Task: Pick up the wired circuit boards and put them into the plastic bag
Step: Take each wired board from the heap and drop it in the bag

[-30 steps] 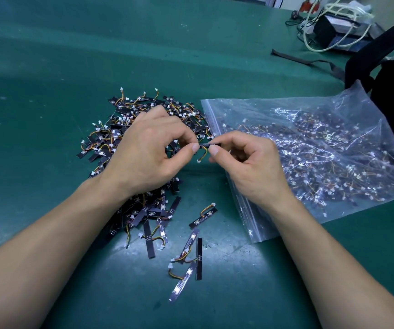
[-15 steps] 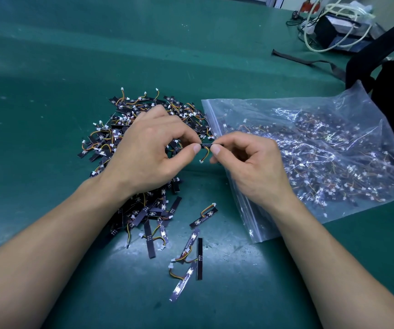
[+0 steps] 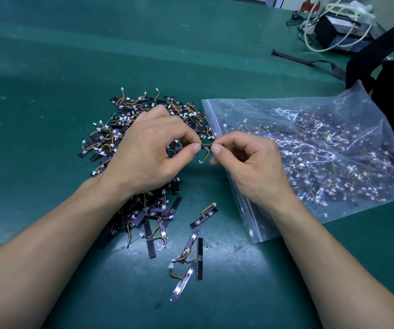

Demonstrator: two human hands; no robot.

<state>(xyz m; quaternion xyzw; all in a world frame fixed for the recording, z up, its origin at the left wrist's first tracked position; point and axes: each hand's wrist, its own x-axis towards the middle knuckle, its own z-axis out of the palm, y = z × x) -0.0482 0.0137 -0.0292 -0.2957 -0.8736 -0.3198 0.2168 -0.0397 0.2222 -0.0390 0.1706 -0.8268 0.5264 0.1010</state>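
Head view: pinches a thin circuit board point(image 3: 206, 146) at mid-frame, left hand point(image 3: 148, 153) gripping its left end, right hand point(image 3: 248, 167) its right end, wire point(image 3: 206, 155) dangling below. Just left, beneath the left wrist, a pile of boards point(image 3: 120, 131); just right, the plastic bag point(image 3: 333, 143), partly filled. All on a green mat point(image 3: 48, 67); cables point(image 3: 314, 43) at upper right.

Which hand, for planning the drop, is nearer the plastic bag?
Right. The right hand is over the plastic bag's zip edge; the left hand is beside it, over the loose wired circuit boards.
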